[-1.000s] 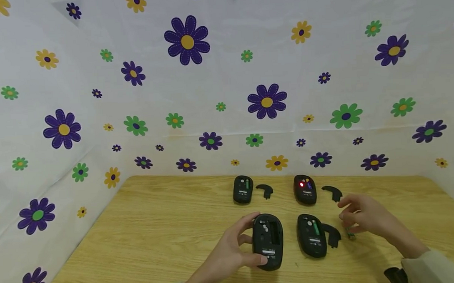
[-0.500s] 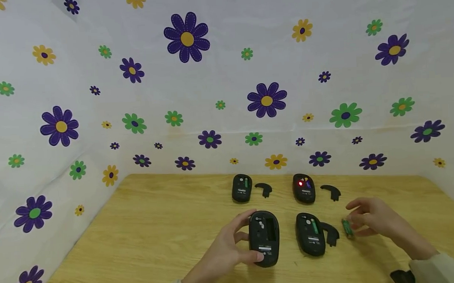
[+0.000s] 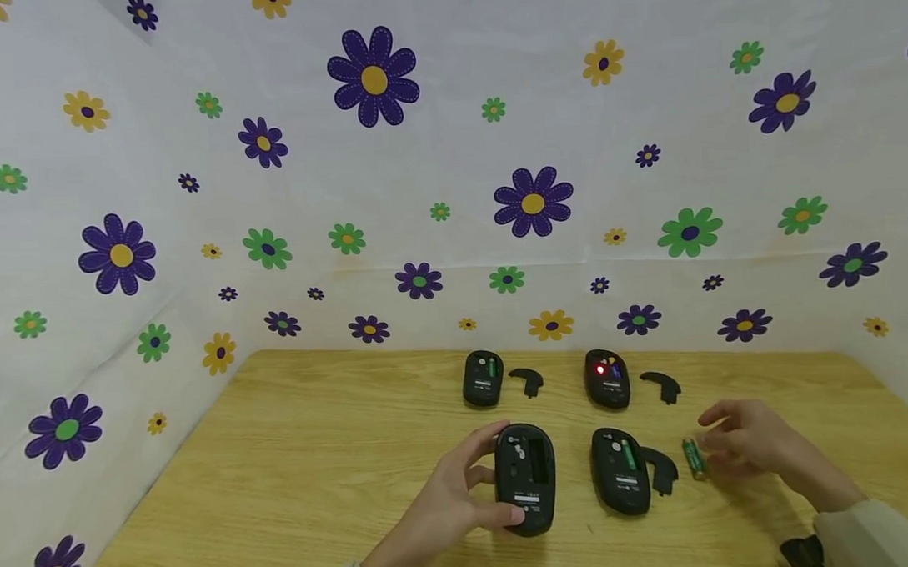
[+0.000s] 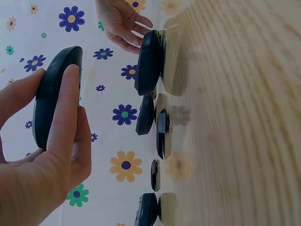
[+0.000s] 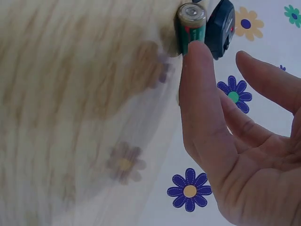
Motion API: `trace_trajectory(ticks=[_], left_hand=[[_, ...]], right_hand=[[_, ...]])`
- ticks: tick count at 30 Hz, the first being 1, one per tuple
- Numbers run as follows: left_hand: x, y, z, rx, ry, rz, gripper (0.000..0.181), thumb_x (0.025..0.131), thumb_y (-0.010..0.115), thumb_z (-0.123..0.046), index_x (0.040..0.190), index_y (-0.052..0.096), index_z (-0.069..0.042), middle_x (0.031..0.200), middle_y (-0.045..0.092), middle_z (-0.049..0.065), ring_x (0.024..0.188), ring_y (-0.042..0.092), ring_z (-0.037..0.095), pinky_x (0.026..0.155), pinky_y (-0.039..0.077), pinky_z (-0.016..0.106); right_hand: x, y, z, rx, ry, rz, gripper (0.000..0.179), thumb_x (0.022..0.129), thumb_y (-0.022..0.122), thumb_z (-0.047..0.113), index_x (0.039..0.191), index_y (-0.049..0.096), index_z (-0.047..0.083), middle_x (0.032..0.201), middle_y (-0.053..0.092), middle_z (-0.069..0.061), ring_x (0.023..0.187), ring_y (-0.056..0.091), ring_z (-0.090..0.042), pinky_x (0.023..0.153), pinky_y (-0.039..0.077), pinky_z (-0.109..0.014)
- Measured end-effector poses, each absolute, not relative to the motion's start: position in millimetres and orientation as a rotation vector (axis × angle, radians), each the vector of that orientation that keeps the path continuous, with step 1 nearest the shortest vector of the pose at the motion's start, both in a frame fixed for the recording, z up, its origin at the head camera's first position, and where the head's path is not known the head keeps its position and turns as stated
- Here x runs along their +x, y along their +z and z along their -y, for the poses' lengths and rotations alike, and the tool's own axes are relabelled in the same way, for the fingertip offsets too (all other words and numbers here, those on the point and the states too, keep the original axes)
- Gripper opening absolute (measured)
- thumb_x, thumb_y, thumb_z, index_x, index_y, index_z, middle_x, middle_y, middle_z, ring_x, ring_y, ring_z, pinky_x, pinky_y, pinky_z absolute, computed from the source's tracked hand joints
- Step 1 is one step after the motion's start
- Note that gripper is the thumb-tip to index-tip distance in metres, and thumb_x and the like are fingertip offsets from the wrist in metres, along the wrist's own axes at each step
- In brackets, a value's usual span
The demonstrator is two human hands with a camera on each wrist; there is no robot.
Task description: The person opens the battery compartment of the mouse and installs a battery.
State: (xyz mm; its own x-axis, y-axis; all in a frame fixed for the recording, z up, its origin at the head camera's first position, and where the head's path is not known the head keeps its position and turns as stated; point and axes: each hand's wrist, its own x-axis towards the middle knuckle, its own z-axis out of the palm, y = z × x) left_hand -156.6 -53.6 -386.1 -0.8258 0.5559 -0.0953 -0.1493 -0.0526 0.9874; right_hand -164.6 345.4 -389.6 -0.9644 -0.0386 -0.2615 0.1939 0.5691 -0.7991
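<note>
My left hand (image 3: pixel 447 505) grips a black computer mouse (image 3: pixel 524 481) off the table, its underside facing me and its long battery slot bare. In the left wrist view, the fingers wrap the edges of this mouse (image 4: pixel 49 101). A green battery (image 3: pixel 694 459) lies on the table to the right. Just beside it hovers my right hand (image 3: pixel 756 444), fingers loosely bent and holding nothing. From the right wrist, a digit overlaps the battery (image 5: pixel 191 28); the head view shows a small gap. Between the hands, another upturned mouse (image 3: pixel 621 474) has a green battery in its slot.
A curved black battery cover (image 3: pixel 662 470) lies against that mouse's right side. Farther back are a mouse (image 3: pixel 483 378) with its cover (image 3: pixel 530 379), and a mouse glowing red (image 3: pixel 606 380) with its cover (image 3: pixel 663 386). A dark object (image 3: pixel 803 553) shows beside the right sleeve.
My right hand has drawn back to the right from the battery, which was partly hidden under its fingers and now shows whole. The left hand keeps its hold on the mouse.
</note>
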Motion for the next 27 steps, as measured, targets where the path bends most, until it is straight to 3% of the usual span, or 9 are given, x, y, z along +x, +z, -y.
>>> trace_trajectory(ticks=[18, 27], left_hand=[[-158, -385, 54, 0.434, 1.905, -1.760, 0.087, 0.075, 0.075, 0.014, 0.151, 0.047, -0.018, 0.139, 0.050, 0.011, 0.104, 0.060, 0.027, 0.077, 0.062, 0.039], [-157, -386, 54, 0.397, 1.901, -1.763, 0.088, 0.076, 0.075, 0.017, 0.151, 0.047, -0.018, 0.140, 0.049, 0.010, 0.104, 0.060, 0.027, 0.078, 0.062, 0.039]], right_hand=[[-170, -398, -337, 0.169, -1.350, -2.522, 0.039, 0.090, 0.065, -0.005, 0.121, 0.049, -0.022, 0.095, 0.061, -0.014, 0.078, 0.064, -0.021, 0.067, 0.063, -0.039], [-169, -398, -331, 0.127, -1.261, -2.531, 0.021, 0.086, 0.068, -0.006, 0.105, 0.063, -0.012, 0.086, 0.059, -0.008, 0.074, 0.059, -0.019, 0.062, 0.060, -0.033]])
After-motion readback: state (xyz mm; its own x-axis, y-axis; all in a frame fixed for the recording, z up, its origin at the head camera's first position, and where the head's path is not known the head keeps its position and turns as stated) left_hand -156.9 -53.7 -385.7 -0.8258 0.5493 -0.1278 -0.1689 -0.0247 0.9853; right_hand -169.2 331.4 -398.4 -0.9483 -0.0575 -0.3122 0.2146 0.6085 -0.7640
